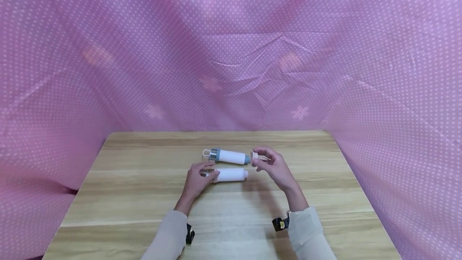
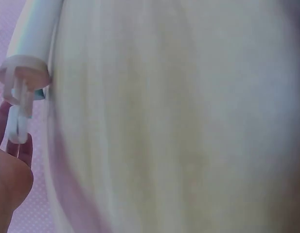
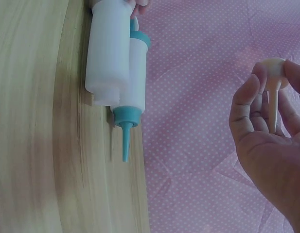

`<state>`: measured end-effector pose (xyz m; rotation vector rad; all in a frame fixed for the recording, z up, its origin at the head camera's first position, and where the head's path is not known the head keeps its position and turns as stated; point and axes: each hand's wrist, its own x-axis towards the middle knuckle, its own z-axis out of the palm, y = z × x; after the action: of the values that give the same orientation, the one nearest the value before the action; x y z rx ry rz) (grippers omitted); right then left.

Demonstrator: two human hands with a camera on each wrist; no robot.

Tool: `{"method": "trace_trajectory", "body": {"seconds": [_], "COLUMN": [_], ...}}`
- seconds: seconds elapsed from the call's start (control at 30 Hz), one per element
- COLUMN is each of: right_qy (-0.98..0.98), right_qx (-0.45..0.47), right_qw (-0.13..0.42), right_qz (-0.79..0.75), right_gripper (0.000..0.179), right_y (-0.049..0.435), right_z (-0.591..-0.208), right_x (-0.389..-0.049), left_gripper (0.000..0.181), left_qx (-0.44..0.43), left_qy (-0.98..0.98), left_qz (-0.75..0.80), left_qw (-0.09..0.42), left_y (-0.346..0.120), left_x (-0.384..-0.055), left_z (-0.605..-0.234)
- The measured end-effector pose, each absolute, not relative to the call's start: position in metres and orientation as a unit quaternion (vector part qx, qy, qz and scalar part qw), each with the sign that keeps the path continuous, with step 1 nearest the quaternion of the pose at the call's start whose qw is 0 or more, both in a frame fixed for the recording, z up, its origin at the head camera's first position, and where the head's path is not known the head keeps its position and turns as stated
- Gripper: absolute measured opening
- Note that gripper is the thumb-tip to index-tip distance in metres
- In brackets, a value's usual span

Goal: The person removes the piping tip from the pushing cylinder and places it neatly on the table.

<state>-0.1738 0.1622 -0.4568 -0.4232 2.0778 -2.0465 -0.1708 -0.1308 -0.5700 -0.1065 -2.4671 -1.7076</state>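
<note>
Just below the middle of the head view, the left hand (image 1: 196, 179) grips the handle end of a pale tube (image 1: 231, 174) lying lengthwise on the wooden table (image 1: 144, 220), thumb on the near side and forefinger over the far side. Holding it there seems meant to steady the tube while leaving its bare neck, at the right end, unobstructed. To the right, the right hand (image 1: 278, 167) pinches a pale nozzle (image 1: 254, 157) by its wide base between thumb and fingertips; the thin spout points back into the palm, presumably so the base's mouth faces the tubes. Just above the pale tube lies a blue-trimmed tube (image 1: 232, 156), set roughly parallel and touched by neither hand, perhaps put aside for being complete: at the middle left of the right wrist view its teal spout (image 3: 126, 143) is fitted. In the head view the right hand hides that spout, and the left fingers cover much of the pale tube's handle. The left wrist view cuts off the tube at upper left, and most of that hand, while the tabletop is blurred. Whether the pale tube contains anything cannot be told.
</note>
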Motion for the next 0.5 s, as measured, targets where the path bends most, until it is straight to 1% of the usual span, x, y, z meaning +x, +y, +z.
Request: {"method": "trace_trajectory", "body": {"seconds": [0.13,0.17,0.37,0.5], "right_qy": [0.705,0.704,0.696,0.693], "right_qx": [-0.144,-0.146,-0.15,-0.153], "right_qw": [0.099,0.099,0.099,0.102], "right_qz": [-0.688,-0.688,-0.695,-0.698], "right_gripper": [0.043,0.043,0.037,0.039], "right_y": [0.163,0.163,0.156,0.153], "right_z": [-0.456,-0.456,-0.455,-0.455], "right_x": [-0.175,-0.176,-0.178,-0.18], "left_gripper": [0.05,0.049,0.041,0.043], "left_qx": [-0.026,-0.025,-0.033,-0.048], "left_qy": [-0.811,-0.812,-0.825,-0.833], "left_qz": [-0.581,-0.58,-0.558,-0.544], "left_qw": [0.059,0.059,0.079,0.088], "left_y": [-0.128,-0.127,-0.123,-0.121], "left_x": [-0.172,-0.172,-0.175,-0.174], "left_z": [-0.562,-0.559,-0.542,-0.533]}}
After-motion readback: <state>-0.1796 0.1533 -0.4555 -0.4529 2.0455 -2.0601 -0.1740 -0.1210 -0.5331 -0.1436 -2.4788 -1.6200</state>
